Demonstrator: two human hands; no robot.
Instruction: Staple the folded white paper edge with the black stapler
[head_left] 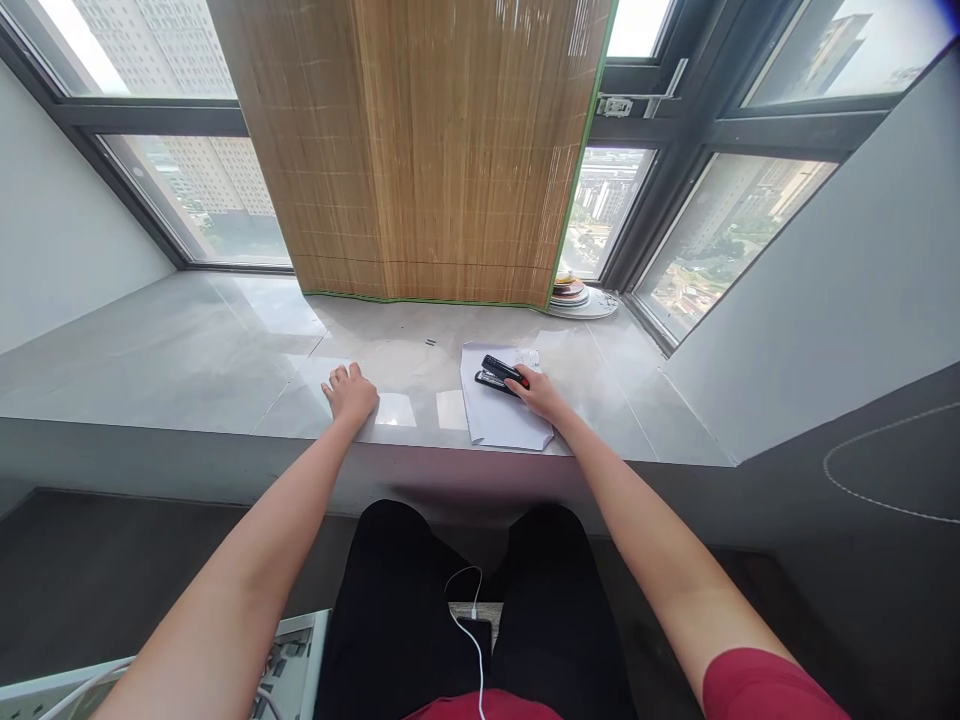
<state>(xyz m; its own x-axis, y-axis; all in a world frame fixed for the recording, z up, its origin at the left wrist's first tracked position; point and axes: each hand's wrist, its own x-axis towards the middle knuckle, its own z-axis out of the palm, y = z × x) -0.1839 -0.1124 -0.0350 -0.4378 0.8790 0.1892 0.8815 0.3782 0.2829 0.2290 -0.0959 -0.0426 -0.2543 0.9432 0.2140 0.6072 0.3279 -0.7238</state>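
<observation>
Both bare arms stretched forward, bare left hand [350,392] flat, palm down, fingers loosely together — bare right hand [541,395] curled in a grip, wrist straight.

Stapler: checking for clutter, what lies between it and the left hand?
Head view: between stapler and left hand, only the paper edge and grey sill with two pale patches, glare or slips, unclear.

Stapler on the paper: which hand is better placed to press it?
Probably right. The right hand holds the stapler on the paper; the left hand rests on the ledge, apart from both.
</observation>
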